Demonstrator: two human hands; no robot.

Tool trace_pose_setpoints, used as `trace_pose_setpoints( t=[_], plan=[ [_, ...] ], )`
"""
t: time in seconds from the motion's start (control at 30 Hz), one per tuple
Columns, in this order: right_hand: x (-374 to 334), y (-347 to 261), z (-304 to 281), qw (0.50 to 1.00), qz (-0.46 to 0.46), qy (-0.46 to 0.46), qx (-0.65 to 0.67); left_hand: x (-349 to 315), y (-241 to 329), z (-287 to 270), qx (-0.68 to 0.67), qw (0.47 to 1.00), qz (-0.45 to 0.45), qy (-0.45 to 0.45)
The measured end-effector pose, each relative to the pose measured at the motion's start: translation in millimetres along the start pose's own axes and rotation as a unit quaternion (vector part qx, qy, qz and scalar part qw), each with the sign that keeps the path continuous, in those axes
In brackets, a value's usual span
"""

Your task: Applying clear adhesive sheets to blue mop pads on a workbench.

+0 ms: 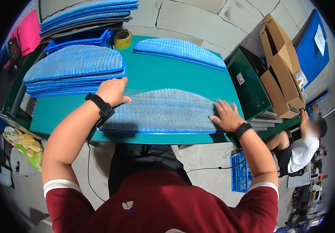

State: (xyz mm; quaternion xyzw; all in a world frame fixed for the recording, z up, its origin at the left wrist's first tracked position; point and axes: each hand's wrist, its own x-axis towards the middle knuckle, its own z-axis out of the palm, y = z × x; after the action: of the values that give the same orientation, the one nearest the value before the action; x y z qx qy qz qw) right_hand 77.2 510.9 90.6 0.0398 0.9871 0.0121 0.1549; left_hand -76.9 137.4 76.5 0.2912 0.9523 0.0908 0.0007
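A flat blue-and-grey mop pad in a clear plastic sleeve (163, 110) lies on the green table (163, 77) near its front edge. My left hand (112, 90) presses flat on the pad's left end, fingers together. My right hand (225, 115) rests palm-down on its right end, fingers spread. Both wrists wear black bands. To the left sits a stack of several blue pads (74, 70). One more blue pad (179, 50) lies alone at the table's far side.
A roll of tape (123, 39) stands at the table's back. More blue pads (90, 13) are piled on a blue bin (80, 39). Folded cardboard boxes (282, 66) stand at the right. Another person (301, 143) sits at lower right, beside a blue crate (239, 173).
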Motion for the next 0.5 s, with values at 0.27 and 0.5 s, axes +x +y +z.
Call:
trace_pose_setpoints(
  t=[0.27,0.5],
  plan=[
    [-28.9,-97.7,32.9,0.941,-0.271,0.151,0.137,-1.5,-1.6,-16.8,-0.018,0.993,-0.016,0.119],
    [-25.3,-110.1,57.2,0.941,-0.221,0.235,0.106,8.3,18.8,-73.0,-0.249,0.964,-0.017,0.091]
  ],
)
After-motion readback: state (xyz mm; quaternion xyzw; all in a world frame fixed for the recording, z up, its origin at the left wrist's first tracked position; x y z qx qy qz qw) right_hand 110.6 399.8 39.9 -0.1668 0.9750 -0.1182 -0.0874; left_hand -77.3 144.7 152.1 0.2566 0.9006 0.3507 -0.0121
